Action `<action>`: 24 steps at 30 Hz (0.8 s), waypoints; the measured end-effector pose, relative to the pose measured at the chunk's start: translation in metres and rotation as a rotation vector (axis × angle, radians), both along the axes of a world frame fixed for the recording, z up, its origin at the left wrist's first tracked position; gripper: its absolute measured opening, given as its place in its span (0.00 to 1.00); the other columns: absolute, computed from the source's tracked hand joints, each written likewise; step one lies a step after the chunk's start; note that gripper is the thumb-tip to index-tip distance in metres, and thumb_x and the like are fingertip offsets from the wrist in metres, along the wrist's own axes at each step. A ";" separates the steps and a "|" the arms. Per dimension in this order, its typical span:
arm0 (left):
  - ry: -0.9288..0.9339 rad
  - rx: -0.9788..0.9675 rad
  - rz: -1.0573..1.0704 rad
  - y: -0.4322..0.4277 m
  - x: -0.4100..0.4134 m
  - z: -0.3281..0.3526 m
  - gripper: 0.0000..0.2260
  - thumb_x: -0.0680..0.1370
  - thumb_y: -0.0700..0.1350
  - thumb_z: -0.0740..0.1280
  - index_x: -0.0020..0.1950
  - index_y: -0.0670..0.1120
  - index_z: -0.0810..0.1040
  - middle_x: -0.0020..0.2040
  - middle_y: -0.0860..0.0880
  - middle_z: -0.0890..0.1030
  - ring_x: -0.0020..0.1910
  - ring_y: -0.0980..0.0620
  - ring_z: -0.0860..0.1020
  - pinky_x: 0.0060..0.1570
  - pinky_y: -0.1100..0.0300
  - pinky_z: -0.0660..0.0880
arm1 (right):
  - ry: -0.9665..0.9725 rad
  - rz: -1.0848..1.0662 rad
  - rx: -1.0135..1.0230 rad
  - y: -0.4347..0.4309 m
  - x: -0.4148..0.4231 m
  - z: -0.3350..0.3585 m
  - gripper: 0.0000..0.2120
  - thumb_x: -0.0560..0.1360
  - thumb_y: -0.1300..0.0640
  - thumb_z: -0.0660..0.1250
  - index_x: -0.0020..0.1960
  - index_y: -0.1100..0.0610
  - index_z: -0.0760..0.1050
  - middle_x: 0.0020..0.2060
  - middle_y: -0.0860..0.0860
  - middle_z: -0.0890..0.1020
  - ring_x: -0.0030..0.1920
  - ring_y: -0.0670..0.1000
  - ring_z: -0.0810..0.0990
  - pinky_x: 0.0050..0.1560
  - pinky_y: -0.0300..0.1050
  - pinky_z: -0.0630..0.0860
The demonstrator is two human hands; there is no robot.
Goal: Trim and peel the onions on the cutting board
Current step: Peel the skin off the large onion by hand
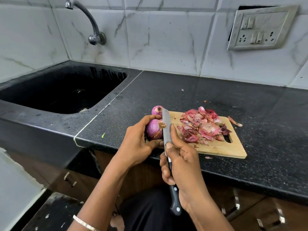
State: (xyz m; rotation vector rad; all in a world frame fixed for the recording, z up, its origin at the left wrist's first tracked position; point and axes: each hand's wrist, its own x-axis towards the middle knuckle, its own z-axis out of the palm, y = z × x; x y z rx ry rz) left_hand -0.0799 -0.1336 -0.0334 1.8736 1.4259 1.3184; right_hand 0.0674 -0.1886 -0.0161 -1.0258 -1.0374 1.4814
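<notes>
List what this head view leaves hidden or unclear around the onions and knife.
- Near side of the held onion: covered by the left hand.
- Second onion: lower part behind the held one and the knife.
- Knife handle middle: wrapped by the right hand.
- Cutting board under the peels: covered.

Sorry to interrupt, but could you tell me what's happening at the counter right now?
A person is trimming red onions at a black counter beside the sink. The left hand holds one onion with its root end turned toward the knife, which the right hand grips with the blade set against that root. A second onion sits just behind, at the edge of the cutting board. A heap of peeled skins already covers much of the board.
</notes>
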 end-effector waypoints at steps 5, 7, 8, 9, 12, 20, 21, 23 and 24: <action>-0.001 -0.006 0.005 0.000 -0.002 -0.002 0.30 0.68 0.47 0.76 0.69 0.49 0.76 0.57 0.55 0.84 0.57 0.56 0.83 0.59 0.48 0.80 | -0.014 -0.022 0.025 0.021 -0.007 0.007 0.24 0.86 0.61 0.58 0.73 0.36 0.71 0.29 0.52 0.73 0.24 0.46 0.67 0.21 0.36 0.60; -0.005 -0.007 0.007 0.001 -0.003 -0.002 0.30 0.67 0.47 0.76 0.69 0.49 0.76 0.57 0.54 0.84 0.57 0.56 0.83 0.59 0.48 0.80 | -0.020 -0.012 0.027 0.021 -0.007 0.005 0.24 0.86 0.61 0.58 0.73 0.36 0.71 0.28 0.51 0.73 0.24 0.46 0.66 0.21 0.36 0.60; 0.001 -0.003 0.005 0.000 -0.002 -0.001 0.30 0.67 0.47 0.76 0.69 0.49 0.76 0.57 0.55 0.84 0.57 0.58 0.82 0.60 0.49 0.80 | -0.021 -0.007 0.026 0.018 -0.006 0.003 0.24 0.86 0.61 0.58 0.72 0.35 0.71 0.28 0.51 0.73 0.23 0.46 0.66 0.21 0.36 0.59; 0.004 0.002 0.002 0.000 -0.001 -0.001 0.30 0.67 0.48 0.77 0.69 0.49 0.76 0.58 0.55 0.84 0.57 0.59 0.82 0.60 0.51 0.80 | -0.020 -0.002 0.026 0.014 -0.004 0.001 0.24 0.86 0.61 0.58 0.72 0.35 0.71 0.28 0.50 0.73 0.23 0.46 0.66 0.21 0.36 0.59; -0.005 0.007 -0.008 -0.002 0.001 0.002 0.31 0.66 0.50 0.77 0.69 0.49 0.77 0.58 0.58 0.83 0.57 0.62 0.81 0.60 0.55 0.80 | -0.005 0.005 0.015 0.005 -0.002 -0.002 0.24 0.86 0.61 0.58 0.71 0.35 0.72 0.27 0.51 0.73 0.22 0.46 0.66 0.21 0.35 0.58; -0.035 -0.007 0.012 0.002 -0.002 -0.004 0.29 0.67 0.44 0.75 0.68 0.52 0.77 0.56 0.55 0.84 0.56 0.55 0.83 0.60 0.46 0.80 | -0.054 -0.019 0.042 0.029 -0.011 0.008 0.25 0.86 0.61 0.57 0.74 0.36 0.69 0.28 0.51 0.72 0.23 0.46 0.67 0.21 0.36 0.59; -0.031 -0.008 0.017 0.001 -0.003 -0.003 0.30 0.66 0.44 0.76 0.68 0.52 0.77 0.56 0.55 0.84 0.56 0.55 0.83 0.60 0.46 0.80 | -0.057 -0.010 0.042 0.029 -0.011 0.007 0.24 0.86 0.61 0.57 0.74 0.36 0.69 0.28 0.52 0.72 0.23 0.46 0.67 0.21 0.36 0.59; -0.023 0.003 0.015 0.001 -0.001 -0.004 0.30 0.66 0.45 0.76 0.68 0.52 0.77 0.57 0.56 0.84 0.57 0.57 0.83 0.60 0.47 0.80 | -0.053 -0.002 0.042 0.022 -0.007 0.005 0.24 0.86 0.61 0.57 0.73 0.35 0.70 0.28 0.52 0.72 0.23 0.46 0.67 0.21 0.35 0.58; -0.026 0.006 0.013 0.001 0.000 -0.003 0.29 0.66 0.46 0.77 0.68 0.52 0.77 0.58 0.57 0.84 0.57 0.58 0.83 0.60 0.47 0.80 | -0.041 0.001 0.031 0.017 -0.005 0.003 0.24 0.86 0.61 0.57 0.72 0.34 0.71 0.28 0.51 0.72 0.22 0.46 0.67 0.21 0.35 0.58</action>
